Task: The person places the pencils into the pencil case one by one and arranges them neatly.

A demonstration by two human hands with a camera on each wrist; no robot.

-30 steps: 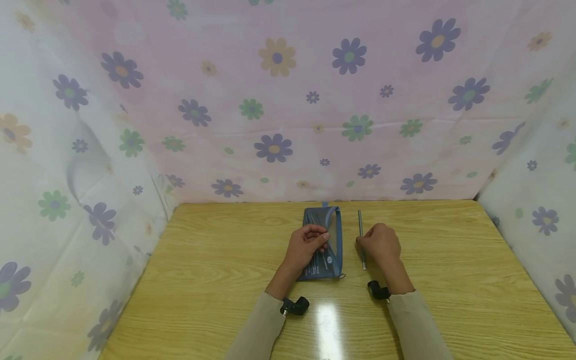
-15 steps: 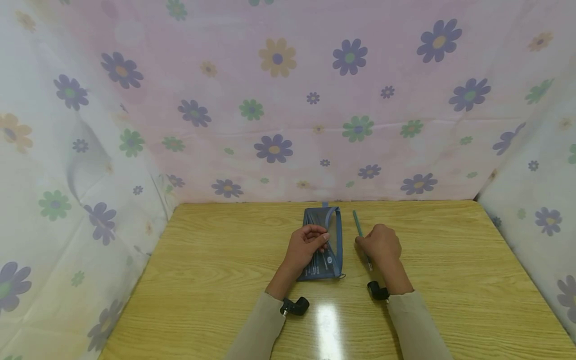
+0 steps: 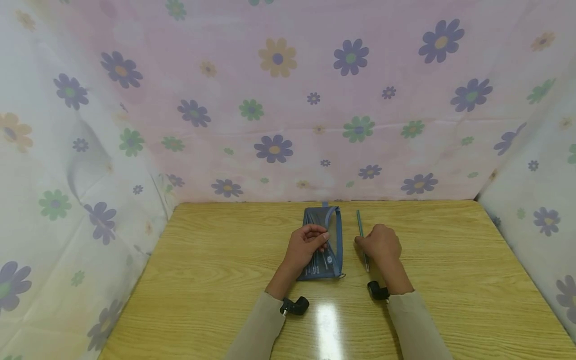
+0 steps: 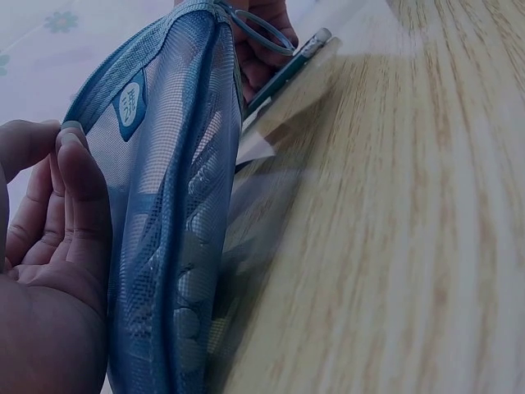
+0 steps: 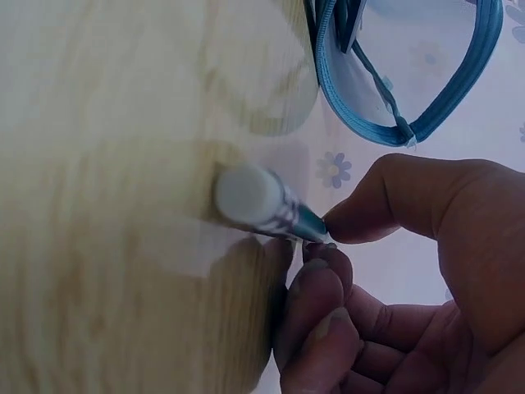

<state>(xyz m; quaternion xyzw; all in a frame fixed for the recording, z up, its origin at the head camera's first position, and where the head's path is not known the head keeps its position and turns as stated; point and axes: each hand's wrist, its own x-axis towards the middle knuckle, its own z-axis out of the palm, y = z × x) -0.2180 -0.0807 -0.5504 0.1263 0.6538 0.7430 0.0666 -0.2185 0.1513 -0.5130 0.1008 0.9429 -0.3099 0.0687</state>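
Observation:
A blue mesh zip pouch (image 3: 315,265) lies on the table, its zipped mouth gaping on the right side. My left hand (image 3: 306,247) pinches the edge of that mouth between thumb and fingers; the left wrist view shows the fingertips on the zip edge next to a small label. To the right, my right hand (image 3: 381,243) pinches a green pencil (image 3: 359,223) around its middle. The pencil's white eraser end (image 5: 246,195) points toward me in the right wrist view, close over the table. The far end of the pencil points to the back wall.
The wood-grain table (image 3: 216,280) reaches back to a flowered cloth (image 3: 306,100) hanging behind and at both sides. A metal ring (image 4: 262,33) hangs from the pouch's near corner. Black wrist cameras sit on both wrists.
The pencil has swivelled in my right fingers, its far end tilting left and then back partway to the right. My left hand and the pouch have stayed in place.

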